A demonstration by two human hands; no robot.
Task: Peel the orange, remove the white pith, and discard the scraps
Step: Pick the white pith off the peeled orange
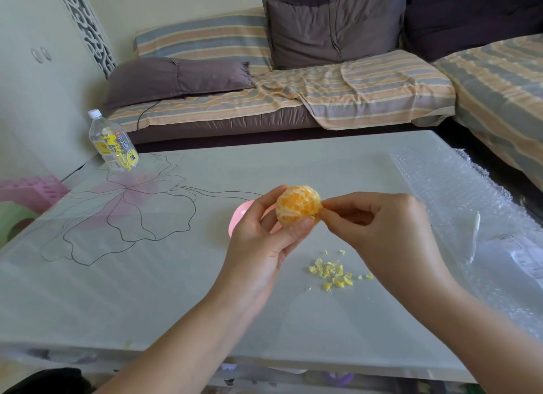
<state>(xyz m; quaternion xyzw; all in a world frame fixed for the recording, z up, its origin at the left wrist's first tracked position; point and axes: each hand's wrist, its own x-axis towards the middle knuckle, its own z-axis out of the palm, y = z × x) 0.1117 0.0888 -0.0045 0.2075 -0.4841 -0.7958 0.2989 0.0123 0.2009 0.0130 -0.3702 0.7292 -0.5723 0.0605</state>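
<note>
Head view: the peeled orange is held above the table by the left hand, its right flank facing the right hand, which is pinched on a pith shred there (so a rightward pull seems called for).

- Clear plastic bottle, at ten o'clock on the counter: its label carries big yellow block lettering and a dark character on a round yellow patch. Both are too blurred to read.
- White paper sheet, at three o'clock on the bubble wrap: lines of dark print, too small to make out.
</note>
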